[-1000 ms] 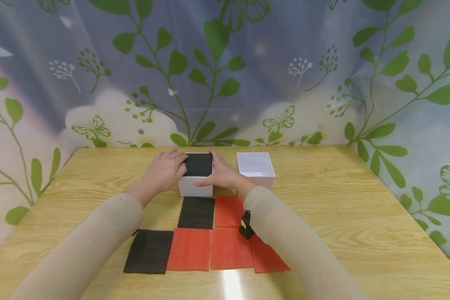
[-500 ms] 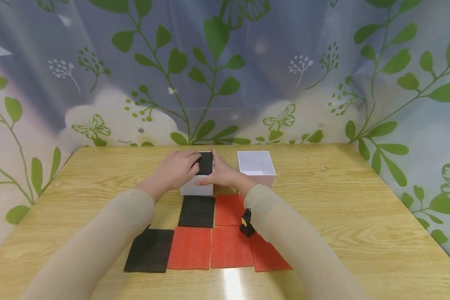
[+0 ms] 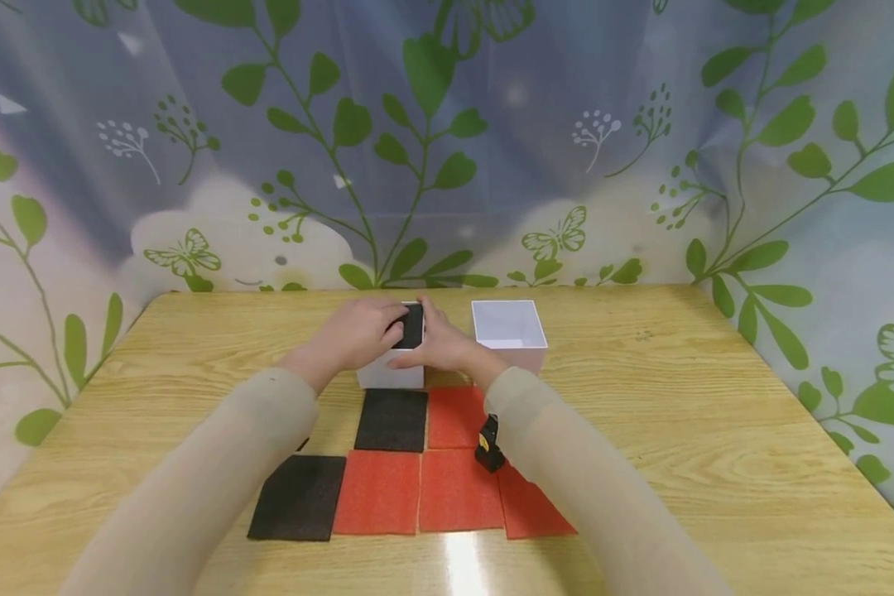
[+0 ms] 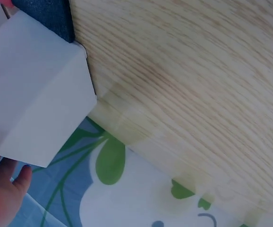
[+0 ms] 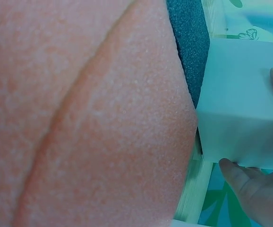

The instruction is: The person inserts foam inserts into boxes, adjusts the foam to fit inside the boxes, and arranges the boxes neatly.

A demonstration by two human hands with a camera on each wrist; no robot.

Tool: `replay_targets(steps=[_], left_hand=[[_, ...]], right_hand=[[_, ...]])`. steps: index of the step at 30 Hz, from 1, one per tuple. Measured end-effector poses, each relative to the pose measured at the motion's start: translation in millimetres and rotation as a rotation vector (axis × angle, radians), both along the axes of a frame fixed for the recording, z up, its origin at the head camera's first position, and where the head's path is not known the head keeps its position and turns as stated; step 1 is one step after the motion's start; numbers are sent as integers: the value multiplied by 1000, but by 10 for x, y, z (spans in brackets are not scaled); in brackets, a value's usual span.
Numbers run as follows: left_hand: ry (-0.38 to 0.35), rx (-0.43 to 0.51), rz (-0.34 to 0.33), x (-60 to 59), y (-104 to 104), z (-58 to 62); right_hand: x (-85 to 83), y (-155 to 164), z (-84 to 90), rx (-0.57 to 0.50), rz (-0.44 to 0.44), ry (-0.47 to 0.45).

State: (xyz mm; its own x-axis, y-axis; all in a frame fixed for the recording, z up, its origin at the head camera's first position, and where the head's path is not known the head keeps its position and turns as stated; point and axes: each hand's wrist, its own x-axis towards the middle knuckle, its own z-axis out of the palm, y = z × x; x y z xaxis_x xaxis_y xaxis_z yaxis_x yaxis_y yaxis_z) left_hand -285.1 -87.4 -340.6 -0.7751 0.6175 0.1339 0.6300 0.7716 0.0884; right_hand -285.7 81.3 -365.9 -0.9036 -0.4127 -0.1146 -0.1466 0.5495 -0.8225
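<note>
A white box point(image 3: 390, 375) stands on the wooden table point(image 3: 678, 397) with a black foam sheet point(image 3: 414, 325) lying in its open top. My left hand point(image 3: 353, 335) lies over the box from the left, its fingertips pressing on the sheet and covering most of it. My right hand point(image 3: 439, 348) holds the box's right side, thumb along the front edge. In the left wrist view the box point(image 4: 37, 94) fills the left, with my left thumb point(image 4: 13, 189) beside it. The right wrist view shows the box point(image 5: 245, 104) between my right thumb point(image 5: 247, 182) and a fingertip.
A second white box point(image 3: 508, 331), open and empty, stands just right of my hands. Nearer me lie flat foam squares: black ones point(image 3: 391, 420) point(image 3: 298, 497) and several red ones point(image 3: 378, 503). A leaf-patterned curtain point(image 3: 447, 149) closes off the table's far and side edges.
My left hand has slid rightward across the box's top, covering more of the black sheet. My right hand and the box have stayed in place.
</note>
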Motion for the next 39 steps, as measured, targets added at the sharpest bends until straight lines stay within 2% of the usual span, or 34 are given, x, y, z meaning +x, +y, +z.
replay_targets(steps=[7,11,15,21,27,31,39], left_hand=[[-134,-53,-45,35,30,-4],[-152,-33,-52,49,42,-2],[-182,-31,-45,68,39,3],[-154,-58,-38,98,29,-8],[-156,-104,-52,114,69,-26],[-120,-140,-49,122,71,-42],[-24,-248,54,129,-18,-71]], right_hand=[[-30,3,-16,-2,18,3],[-109,18,-86,26,38,67],[-133,23,-98,75,30,72],[-74,1,-43,98,-2,50],[-26,17,-35,106,25,11],[-20,16,-37,84,29,2],[-20,4,-29,84,-1,16]])
